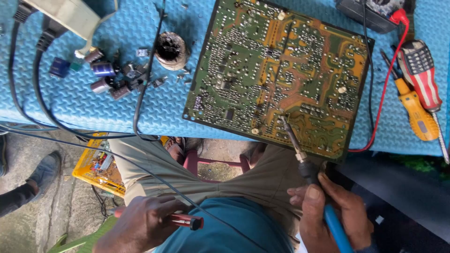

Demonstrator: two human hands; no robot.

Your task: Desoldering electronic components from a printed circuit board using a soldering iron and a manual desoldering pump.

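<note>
My right hand (330,213) grips a soldering iron (323,206) with a blue handle; its metal tip touches the solder side of a large green circuit board (276,70) lying on a blue mat (117,103). My left hand (143,222) is low over my lap, closed around a red tool with a black end (187,220). A thin black cable runs past that hand toward the table.
Loose capacitors (105,77) and small parts lie at the mat's left beside a round rusty tin (171,49). Two screwdrivers (417,89), a red lead and a dark meter (370,11) sit at the right. A yellow crate (96,166) and another person's shoe (42,171) are below.
</note>
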